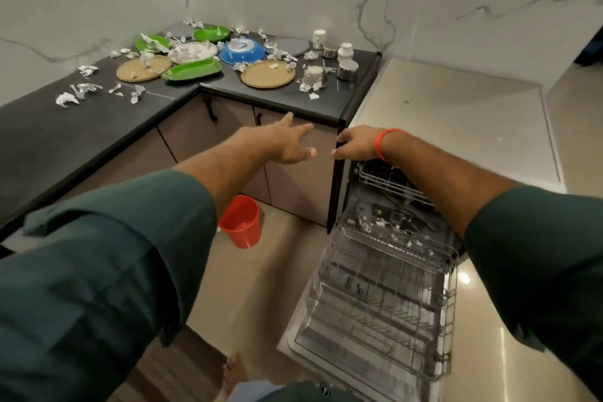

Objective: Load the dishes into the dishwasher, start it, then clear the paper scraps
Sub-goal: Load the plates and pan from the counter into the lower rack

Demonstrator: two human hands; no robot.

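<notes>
Dishes sit on the black L-shaped counter point(98, 127): two tan plates point(268, 74), green plates point(192, 70), a white plate point(195, 52), a blue bowl point(242, 50) and steel cups point(347, 69). Crumpled paper scraps point(84, 89) lie among them. The dishwasher stands open at the right, its lower rack point(385, 297) pulled out over the door, with a few scraps at the rack's back. My left hand point(287, 143) reaches forward, fingers spread, holding nothing, below the counter edge. My right hand point(355, 145), fingers relaxed, hovers over the dishwasher's top left corner, empty.
A red bucket point(242, 220) stands on the floor by the cabinets. The upper rack point(391, 181) shows inside the dishwasher. A beige worktop point(456, 121) covers the dishwasher at the right. A marble wall backs the counter.
</notes>
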